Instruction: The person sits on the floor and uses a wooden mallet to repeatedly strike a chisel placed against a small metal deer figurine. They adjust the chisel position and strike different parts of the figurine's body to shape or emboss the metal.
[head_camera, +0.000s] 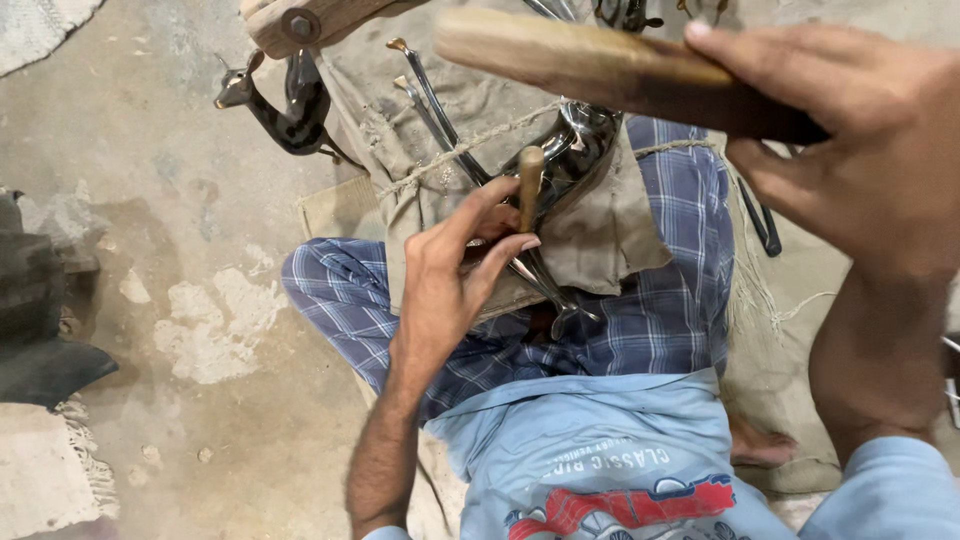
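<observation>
My left hand (455, 270) pinches a wooden-handled chisel (530, 185) upright, its tip against a shiny dark carved piece (575, 150) that lies on sackcloth (600, 240) over my lap. Close to the camera, my right hand (860, 150) is raised and grips a wooden mallet (600, 65) held crosswise above the carved piece. Several metal carving tools (430, 100) lie on the cloth beside it.
A dark carved deer figure (285, 115) stands on the concrete floor (190, 200) at the upper left. A wooden block with a bolt (300, 25) sits above it. Dark cloth (35, 310) lies at the left edge. My checked trousers (660, 300) cover my crossed legs.
</observation>
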